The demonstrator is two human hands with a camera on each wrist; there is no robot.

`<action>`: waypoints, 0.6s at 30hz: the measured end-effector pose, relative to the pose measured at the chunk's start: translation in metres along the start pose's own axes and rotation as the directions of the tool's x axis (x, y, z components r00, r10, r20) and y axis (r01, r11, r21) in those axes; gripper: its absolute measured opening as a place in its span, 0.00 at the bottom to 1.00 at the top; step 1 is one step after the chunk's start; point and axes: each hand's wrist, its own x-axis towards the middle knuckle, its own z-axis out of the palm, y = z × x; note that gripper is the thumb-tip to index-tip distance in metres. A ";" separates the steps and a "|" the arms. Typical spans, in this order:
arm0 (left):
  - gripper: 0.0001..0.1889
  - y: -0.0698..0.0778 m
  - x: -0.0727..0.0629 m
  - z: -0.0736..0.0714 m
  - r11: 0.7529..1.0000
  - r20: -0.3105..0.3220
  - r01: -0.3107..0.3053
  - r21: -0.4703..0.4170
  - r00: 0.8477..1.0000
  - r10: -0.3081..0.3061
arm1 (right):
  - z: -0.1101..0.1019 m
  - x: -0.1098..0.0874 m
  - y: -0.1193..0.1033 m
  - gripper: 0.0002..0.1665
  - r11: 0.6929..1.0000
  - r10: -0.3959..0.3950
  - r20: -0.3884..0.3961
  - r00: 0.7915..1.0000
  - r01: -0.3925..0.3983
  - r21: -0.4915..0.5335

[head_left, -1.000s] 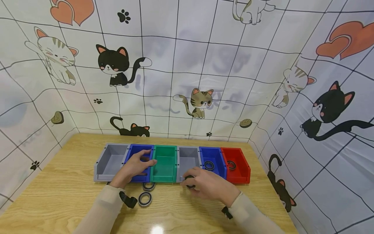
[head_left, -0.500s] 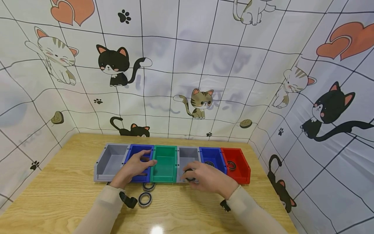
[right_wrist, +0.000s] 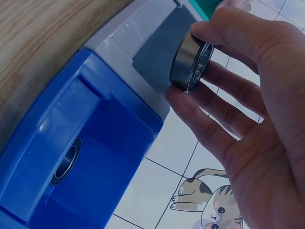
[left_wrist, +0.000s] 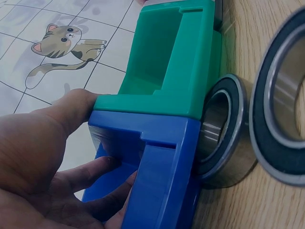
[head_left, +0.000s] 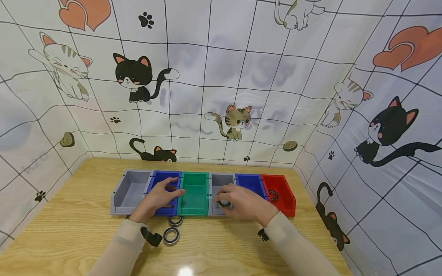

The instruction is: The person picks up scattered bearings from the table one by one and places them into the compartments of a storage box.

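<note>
Pinching bearing (right_wrist: 185, 62): right hand (head_left: 246, 203), thumb and fingers curled onto it, grey bin (head_left: 222, 179) beneath. Left hand (head_left: 162, 194) empty, loosely spread into blue bin (left_wrist: 159, 191); loose bearings (left_wrist: 237, 119) nearby.

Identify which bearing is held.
The bearing pinched in the right hand, at the gray bin beside the green bin. Other visible bearings sit unheld in bins or on the table.

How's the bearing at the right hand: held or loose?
Held: in the right wrist view, the right hand pinches the bearing between thumb and fingertip.
</note>
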 end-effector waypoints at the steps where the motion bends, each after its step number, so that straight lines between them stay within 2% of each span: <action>1: 0.45 0.000 0.000 0.000 1.000 0.000 0.000 0.000 1.000 0.000 | 0.000 0.001 0.001 0.22 1.000 0.000 0.002 1.000 0.000 -0.002; 8: 0.45 -0.001 0.000 -0.001 1.000 0.000 0.002 -0.001 1.000 -0.002 | 0.000 0.008 0.008 0.21 1.000 -0.011 -0.003 1.000 0.011 -0.010; 18: 0.45 -0.001 0.001 -0.001 1.000 0.001 0.000 0.001 1.000 0.000 | 0.004 0.020 0.015 0.22 0.998 0.056 0.051 0.997 -0.056 -0.010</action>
